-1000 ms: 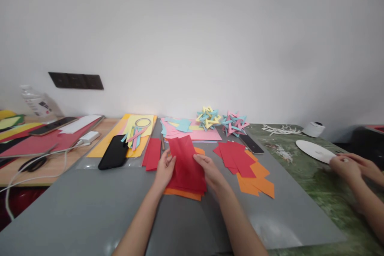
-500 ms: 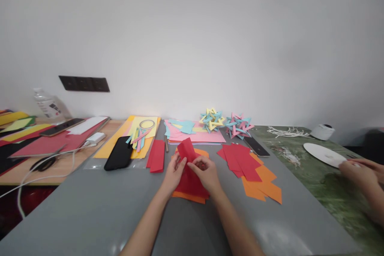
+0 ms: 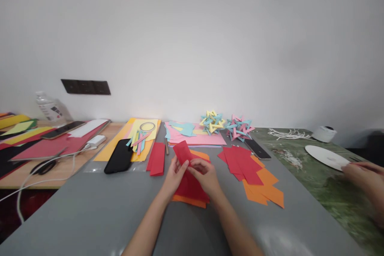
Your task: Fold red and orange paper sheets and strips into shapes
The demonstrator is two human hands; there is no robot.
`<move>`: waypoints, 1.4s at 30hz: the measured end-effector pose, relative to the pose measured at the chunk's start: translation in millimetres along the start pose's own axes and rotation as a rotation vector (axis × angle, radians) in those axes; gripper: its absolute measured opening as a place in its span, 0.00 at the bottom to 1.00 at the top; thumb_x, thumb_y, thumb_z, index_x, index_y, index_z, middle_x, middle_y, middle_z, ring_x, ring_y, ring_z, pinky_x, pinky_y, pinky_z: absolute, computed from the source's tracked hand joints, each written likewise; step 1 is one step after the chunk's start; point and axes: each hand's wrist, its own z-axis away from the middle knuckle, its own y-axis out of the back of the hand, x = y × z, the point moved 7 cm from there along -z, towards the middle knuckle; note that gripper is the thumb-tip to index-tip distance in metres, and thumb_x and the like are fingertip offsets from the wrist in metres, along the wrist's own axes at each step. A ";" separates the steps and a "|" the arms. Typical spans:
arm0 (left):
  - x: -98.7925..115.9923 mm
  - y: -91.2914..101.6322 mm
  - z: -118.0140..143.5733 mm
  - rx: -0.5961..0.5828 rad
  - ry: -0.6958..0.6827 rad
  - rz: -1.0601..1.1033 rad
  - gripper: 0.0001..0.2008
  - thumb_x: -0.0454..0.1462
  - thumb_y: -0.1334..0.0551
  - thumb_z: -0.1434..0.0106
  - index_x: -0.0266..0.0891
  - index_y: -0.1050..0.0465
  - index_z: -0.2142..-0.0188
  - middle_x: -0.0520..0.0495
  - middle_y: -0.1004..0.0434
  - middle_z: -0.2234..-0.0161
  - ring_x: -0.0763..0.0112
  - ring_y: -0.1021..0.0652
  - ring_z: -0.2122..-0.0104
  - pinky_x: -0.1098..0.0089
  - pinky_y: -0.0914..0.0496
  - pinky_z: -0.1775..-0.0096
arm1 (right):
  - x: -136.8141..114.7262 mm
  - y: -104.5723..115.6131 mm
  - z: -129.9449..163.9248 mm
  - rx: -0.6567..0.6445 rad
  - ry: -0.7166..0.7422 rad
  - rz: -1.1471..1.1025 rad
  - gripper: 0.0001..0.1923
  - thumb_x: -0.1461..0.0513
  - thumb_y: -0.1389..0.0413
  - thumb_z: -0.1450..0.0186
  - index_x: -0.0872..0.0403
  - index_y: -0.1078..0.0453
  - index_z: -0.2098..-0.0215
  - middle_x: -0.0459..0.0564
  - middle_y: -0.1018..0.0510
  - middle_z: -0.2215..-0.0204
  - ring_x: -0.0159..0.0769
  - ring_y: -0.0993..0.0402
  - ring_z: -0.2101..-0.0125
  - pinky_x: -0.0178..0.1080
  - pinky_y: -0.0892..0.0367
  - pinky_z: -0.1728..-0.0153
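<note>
Between my hands is a strip of red paper (image 3: 182, 152), tilted up with its top leaning left. My left hand (image 3: 175, 176) pinches it from the left, thumb in front. My right hand (image 3: 204, 173) has its thumb and forefinger closed at the strip's right edge. Below them lies a stack of red sheets (image 3: 192, 190) over orange sheets (image 3: 192, 201), partly hidden by my hands. Left of the stack are narrow red paper pieces (image 3: 156, 159). To the right, red pieces (image 3: 241, 163) overlap orange pieces (image 3: 264, 186).
A black phone (image 3: 119, 156) and yellow sheets (image 3: 105, 153) lie left. Folded-paper stars (image 3: 211, 122) stand by the wall behind pink sheets (image 3: 207, 139). Scissors (image 3: 45, 166) and a white cable (image 3: 72, 164) are far left. Another person's hand (image 3: 361, 174) is by a white plate (image 3: 325, 157).
The red strip has tilted further left in my fingers. My right thumb and fingers have shifted slightly left along its edge. The whole view has dropped a little.
</note>
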 end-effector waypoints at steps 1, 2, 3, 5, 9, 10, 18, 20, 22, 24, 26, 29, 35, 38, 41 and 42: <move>0.3 1.1 0.1 0.009 0.001 -0.005 0.23 0.41 0.39 0.49 0.39 0.38 0.53 0.42 0.30 0.54 0.61 0.32 0.53 0.66 0.37 0.54 | 3.1 -0.7 0.2 0.000 -0.030 -0.046 0.07 0.60 0.41 0.51 0.54 0.32 0.74 0.47 0.26 0.74 0.34 0.30 0.72 0.37 0.36 0.68; 0.7 2.3 0.3 0.022 0.000 -0.009 0.23 0.41 0.39 0.50 0.39 0.37 0.54 0.42 0.30 0.55 0.61 0.31 0.53 0.66 0.37 0.54 | 5.6 -1.4 0.5 -0.002 -0.059 -0.080 0.09 0.60 0.41 0.52 0.54 0.32 0.73 0.46 0.26 0.74 0.33 0.30 0.72 0.36 0.36 0.68; 1.1 3.4 0.5 0.035 -0.001 -0.011 0.23 0.41 0.39 0.50 0.39 0.37 0.54 0.42 0.30 0.55 0.62 0.31 0.54 0.66 0.37 0.54 | 7.4 -2.2 0.8 -0.007 -0.086 -0.104 0.11 0.59 0.40 0.52 0.54 0.32 0.70 0.46 0.26 0.75 0.33 0.30 0.72 0.36 0.35 0.68; 2.1 3.6 1.2 0.045 -0.009 -0.001 0.23 0.40 0.39 0.49 0.40 0.38 0.53 0.43 0.31 0.54 0.62 0.31 0.53 0.66 0.37 0.55 | 9.9 -4.0 1.2 -0.024 -0.135 -0.135 0.16 0.58 0.41 0.51 0.54 0.32 0.65 0.45 0.26 0.76 0.32 0.30 0.73 0.36 0.35 0.69; 4.8 1.1 2.4 0.046 -0.054 0.026 0.23 0.39 0.40 0.48 0.40 0.40 0.52 0.43 0.30 0.55 0.64 0.30 0.55 0.66 0.36 0.54 | 8.3 -1.2 1.0 0.020 -0.129 -0.112 0.12 0.57 0.41 0.51 0.54 0.31 0.71 0.47 0.26 0.76 0.33 0.30 0.73 0.36 0.35 0.68; 5.4 0.2 2.6 0.042 -0.068 0.026 0.23 0.39 0.40 0.48 0.39 0.39 0.53 0.43 0.30 0.56 0.64 0.30 0.55 0.66 0.36 0.54 | 6.2 0.2 1.1 0.039 -0.104 -0.080 0.10 0.57 0.41 0.52 0.54 0.31 0.73 0.47 0.26 0.76 0.34 0.30 0.72 0.37 0.35 0.68; 8.6 3.9 5.0 0.118 -0.107 -0.057 0.15 0.42 0.41 0.47 0.37 0.35 0.60 0.44 0.28 0.59 0.64 0.29 0.57 0.67 0.36 0.56 | -20.0 5.0 5.1 0.126 0.102 0.261 0.07 0.58 0.44 0.48 0.53 0.30 0.77 0.49 0.29 0.71 0.34 0.33 0.71 0.35 0.37 0.71; 6.3 3.1 5.9 0.122 -0.079 -0.026 0.16 0.42 0.42 0.46 0.37 0.36 0.60 0.44 0.28 0.58 0.64 0.28 0.58 0.67 0.36 0.56 | -20.2 1.8 5.0 0.090 0.095 0.202 0.06 0.59 0.45 0.47 0.54 0.30 0.76 0.49 0.28 0.71 0.34 0.32 0.70 0.35 0.37 0.71; 3.2 0.2 7.0 0.105 -0.054 -0.013 0.17 0.42 0.42 0.46 0.38 0.37 0.58 0.43 0.28 0.57 0.64 0.29 0.57 0.66 0.36 0.56 | -18.5 -0.1 5.2 0.086 0.080 0.153 0.06 0.59 0.46 0.46 0.54 0.31 0.75 0.49 0.28 0.71 0.34 0.31 0.70 0.35 0.36 0.71; 1.2 -3.6 8.2 0.078 -0.055 -0.033 0.17 0.42 0.43 0.46 0.38 0.36 0.58 0.43 0.29 0.57 0.64 0.29 0.56 0.66 0.37 0.54 | -17.0 -0.7 6.0 0.107 0.076 0.133 0.07 0.59 0.45 0.46 0.54 0.31 0.75 0.49 0.28 0.71 0.34 0.31 0.71 0.35 0.36 0.71; 1.1 -6.0 9.3 0.068 -0.080 -0.063 0.17 0.42 0.43 0.45 0.38 0.36 0.58 0.43 0.29 0.57 0.64 0.30 0.55 0.66 0.38 0.53 | -15.8 -0.6 7.5 0.133 0.071 0.135 0.07 0.59 0.46 0.46 0.54 0.31 0.75 0.50 0.28 0.72 0.34 0.31 0.71 0.35 0.36 0.72; 2.0 -6.1 9.6 0.071 -0.118 -0.081 0.15 0.42 0.45 0.44 0.38 0.35 0.58 0.43 0.29 0.57 0.64 0.30 0.55 0.66 0.38 0.54 | -16.4 1.7 10.2 0.181 0.073 0.221 0.07 0.58 0.46 0.46 0.54 0.31 0.76 0.49 0.28 0.74 0.33 0.33 0.73 0.34 0.38 0.74; -1.1 -4.5 8.0 0.060 -0.069 -0.060 0.16 0.43 0.44 0.45 0.38 0.35 0.58 0.43 0.29 0.57 0.63 0.30 0.55 0.66 0.36 0.56 | -24.0 14.4 11.0 0.315 0.108 0.314 0.09 0.56 0.43 0.49 0.54 0.32 0.74 0.48 0.29 0.74 0.32 0.36 0.74 0.35 0.38 0.72; -7.0 -16.8 11.9 -0.079 0.049 -0.007 0.19 0.42 0.43 0.45 0.41 0.36 0.54 0.44 0.30 0.55 0.62 0.29 0.56 0.65 0.35 0.57 | -22.3 16.9 5.4 0.261 0.051 0.194 0.17 0.56 0.43 0.49 0.53 0.33 0.62 0.52 0.27 0.65 0.36 0.32 0.67 0.38 0.36 0.66; -11.2 -28.7 19.6 -0.200 0.166 0.017 0.20 0.41 0.41 0.47 0.42 0.35 0.54 0.44 0.28 0.57 0.60 0.28 0.58 0.63 0.33 0.58 | -20.6 16.4 1.6 0.169 -0.025 0.057 0.17 0.56 0.44 0.48 0.53 0.32 0.61 0.52 0.26 0.63 0.37 0.30 0.64 0.39 0.35 0.64; -11.7 -30.8 21.6 -0.220 0.189 0.017 0.21 0.41 0.40 0.48 0.42 0.35 0.54 0.45 0.27 0.58 0.60 0.27 0.59 0.62 0.33 0.59 | -20.6 16.7 1.4 0.152 -0.048 0.023 0.16 0.56 0.44 0.48 0.53 0.31 0.63 0.52 0.25 0.64 0.38 0.30 0.65 0.39 0.35 0.64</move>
